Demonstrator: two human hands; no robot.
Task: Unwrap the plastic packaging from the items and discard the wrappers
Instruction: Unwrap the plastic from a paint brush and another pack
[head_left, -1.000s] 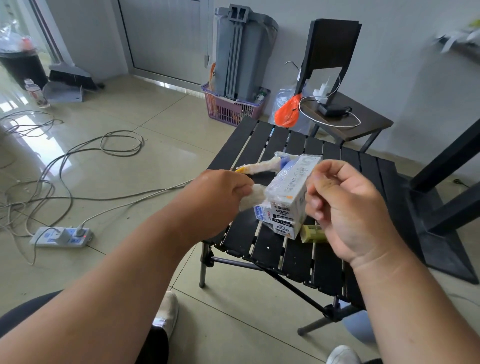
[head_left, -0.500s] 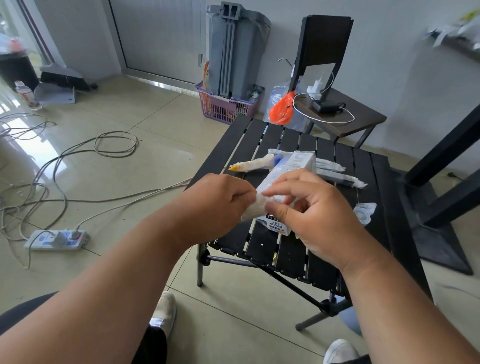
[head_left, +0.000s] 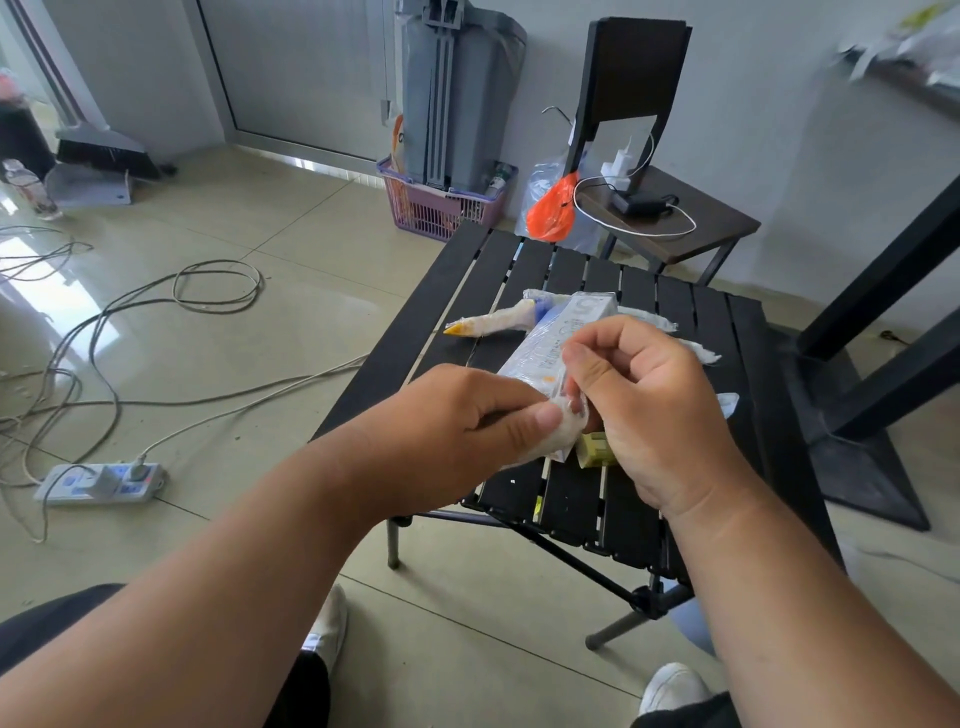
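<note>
the left hand pinches a bunched tail of thin clear plastic wrap at the near end of the white rectangular carton, which sits between both hands above the black slatted counter. the right hand curls round the carton's near end. the film looks light, soft and slippery, the carton stiff: best pinch the loose tail.

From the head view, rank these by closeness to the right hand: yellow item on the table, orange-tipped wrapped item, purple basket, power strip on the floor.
Measured from the right hand:
1. Yellow item, on the table just under the hand.
2. Orange-tipped wrapped item, on the table, to the left and farther from the person.
3. Purple basket, on the floor past the table's far end.
4. Power strip, on the floor far left.
</note>
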